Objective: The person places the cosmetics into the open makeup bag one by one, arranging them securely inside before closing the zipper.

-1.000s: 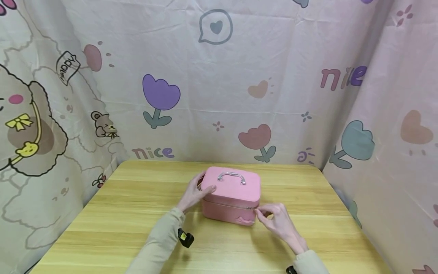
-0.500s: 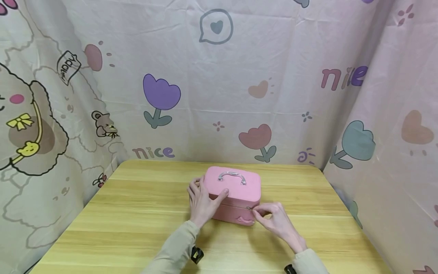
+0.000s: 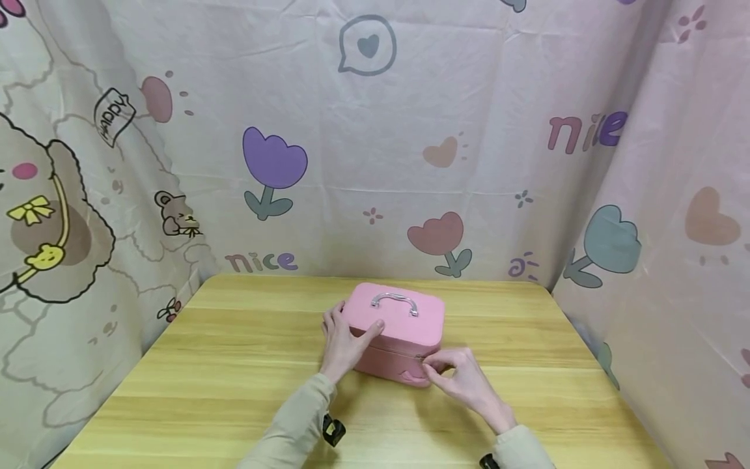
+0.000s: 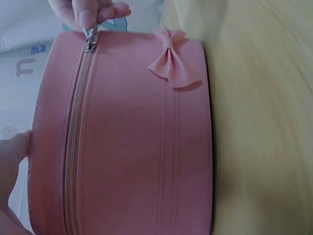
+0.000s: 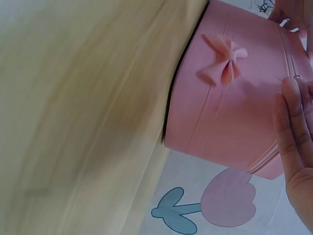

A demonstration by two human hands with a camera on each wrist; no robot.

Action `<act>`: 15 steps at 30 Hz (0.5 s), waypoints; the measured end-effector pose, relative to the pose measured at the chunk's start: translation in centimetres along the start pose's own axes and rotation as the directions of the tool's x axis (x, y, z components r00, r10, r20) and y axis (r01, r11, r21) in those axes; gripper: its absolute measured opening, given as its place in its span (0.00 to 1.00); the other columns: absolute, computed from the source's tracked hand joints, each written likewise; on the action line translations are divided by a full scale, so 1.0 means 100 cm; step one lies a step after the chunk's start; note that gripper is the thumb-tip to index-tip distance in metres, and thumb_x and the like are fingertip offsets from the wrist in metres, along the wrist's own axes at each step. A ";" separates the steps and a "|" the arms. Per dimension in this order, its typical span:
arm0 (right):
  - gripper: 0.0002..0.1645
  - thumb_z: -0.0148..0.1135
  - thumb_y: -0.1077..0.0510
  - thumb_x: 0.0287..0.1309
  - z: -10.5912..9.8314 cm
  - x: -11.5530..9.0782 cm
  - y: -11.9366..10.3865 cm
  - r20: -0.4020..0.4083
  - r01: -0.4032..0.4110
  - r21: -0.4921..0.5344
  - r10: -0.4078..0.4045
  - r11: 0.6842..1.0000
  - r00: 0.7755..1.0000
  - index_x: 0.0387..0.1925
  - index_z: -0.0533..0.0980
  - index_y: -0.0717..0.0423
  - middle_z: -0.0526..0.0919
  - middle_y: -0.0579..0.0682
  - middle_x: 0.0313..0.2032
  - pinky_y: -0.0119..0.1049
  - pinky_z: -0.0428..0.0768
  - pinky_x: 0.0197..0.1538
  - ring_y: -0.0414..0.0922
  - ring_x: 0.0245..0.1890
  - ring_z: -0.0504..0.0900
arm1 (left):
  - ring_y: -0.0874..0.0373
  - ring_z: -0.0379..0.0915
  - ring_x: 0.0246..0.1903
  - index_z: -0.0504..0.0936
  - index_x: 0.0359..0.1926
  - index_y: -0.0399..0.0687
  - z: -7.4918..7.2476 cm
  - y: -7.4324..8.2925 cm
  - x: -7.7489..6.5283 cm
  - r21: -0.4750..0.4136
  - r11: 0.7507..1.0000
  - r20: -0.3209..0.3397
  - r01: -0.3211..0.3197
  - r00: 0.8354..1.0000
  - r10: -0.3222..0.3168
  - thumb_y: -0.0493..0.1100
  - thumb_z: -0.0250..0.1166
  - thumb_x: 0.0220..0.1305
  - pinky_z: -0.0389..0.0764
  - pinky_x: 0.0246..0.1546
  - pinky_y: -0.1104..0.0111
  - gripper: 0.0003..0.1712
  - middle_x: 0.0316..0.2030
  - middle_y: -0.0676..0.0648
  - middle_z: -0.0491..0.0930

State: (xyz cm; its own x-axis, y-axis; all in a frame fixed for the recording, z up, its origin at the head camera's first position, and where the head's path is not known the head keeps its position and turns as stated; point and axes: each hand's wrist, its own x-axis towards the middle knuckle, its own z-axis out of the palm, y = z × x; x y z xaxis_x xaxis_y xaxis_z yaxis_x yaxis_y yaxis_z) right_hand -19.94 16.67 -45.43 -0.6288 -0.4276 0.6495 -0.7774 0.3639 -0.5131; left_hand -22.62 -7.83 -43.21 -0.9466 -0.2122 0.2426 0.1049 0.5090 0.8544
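Observation:
A pink vanity case point(image 3: 394, 326) with a curved silver handle point(image 3: 395, 298) stands upright on the wooden table, its lid down. My left hand point(image 3: 342, 345) holds its left end, thumb on the lid's front edge and fingers along the side. At the front right corner my right hand point(image 3: 459, 379) pinches the zipper pull point(image 4: 91, 36) between thumb and fingers. In the left wrist view the zipper point(image 4: 73, 147) runs closed along the front, below the lid. A pink bow point(image 4: 171, 58) decorates the front lower down. Fingers partly cover the pull in the right wrist view.
The wooden table point(image 3: 234, 365) reaches back to a patterned curtain point(image 3: 363, 130), which also hangs along both sides. Black wrist cameras sit at the left sleeve point(image 3: 295, 417) and the right sleeve point(image 3: 521, 449).
My left hand has shifted right and towards the case's front, its thumb farther along the lid. My right hand has moved slightly left with the zipper pull.

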 end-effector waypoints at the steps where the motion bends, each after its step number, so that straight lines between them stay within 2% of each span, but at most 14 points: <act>1: 0.08 0.68 0.75 0.50 0.001 0.000 0.000 0.000 0.004 0.004 -0.004 1.000 1.000 0.28 0.86 0.61 0.88 0.49 0.23 0.23 0.83 0.30 0.27 0.24 0.80 | 0.35 0.56 0.68 0.57 0.72 0.33 -0.001 -0.001 0.002 -0.010 1.000 -0.003 -0.002 1.000 0.002 0.60 0.75 0.52 0.63 0.73 0.42 0.58 0.67 0.30 0.58; 6: 0.07 0.67 0.74 0.51 0.008 0.003 -0.004 0.007 0.033 -0.002 -0.033 0.999 0.999 0.27 0.86 0.61 0.88 0.49 0.22 0.20 0.82 0.29 0.27 0.23 0.80 | 0.36 0.62 0.65 0.59 0.70 0.31 -0.008 -0.007 0.010 -0.039 0.999 -0.019 -0.014 1.000 0.013 0.55 0.74 0.56 0.65 0.71 0.44 0.53 0.65 0.30 0.62; 12: 0.06 0.69 0.73 0.50 0.021 0.007 -0.010 -0.002 0.079 -0.055 -0.079 0.995 0.997 0.27 0.86 0.61 0.87 0.48 0.21 0.18 0.80 0.28 0.27 0.21 0.79 | 0.39 0.66 0.61 0.59 0.70 0.31 -0.014 -0.010 0.017 -0.075 0.997 0.024 0.005 1.000 -0.003 0.54 0.72 0.60 0.71 0.66 0.47 0.49 0.62 0.31 0.63; 15: 0.06 0.69 0.73 0.50 0.027 0.008 -0.014 -0.025 0.081 -0.062 -0.083 0.995 0.996 0.27 0.86 0.62 0.88 0.49 0.21 0.17 0.80 0.27 0.28 0.20 0.80 | 0.39 0.67 0.61 0.59 0.70 0.30 -0.015 -0.009 0.019 -0.100 0.995 0.023 0.004 1.000 -0.002 0.52 0.71 0.61 0.73 0.66 0.48 0.47 0.61 0.31 0.63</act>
State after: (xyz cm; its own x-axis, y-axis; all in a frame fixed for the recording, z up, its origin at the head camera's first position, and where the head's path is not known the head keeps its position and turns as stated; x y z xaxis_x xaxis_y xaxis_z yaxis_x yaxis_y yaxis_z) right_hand -19.41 13.53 -45.71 -0.5617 -0.4356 0.7033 -0.8232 0.3789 -0.4228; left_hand -24.09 -10.02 -42.84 -0.9536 -0.1937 0.2305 0.1310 0.4222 0.8970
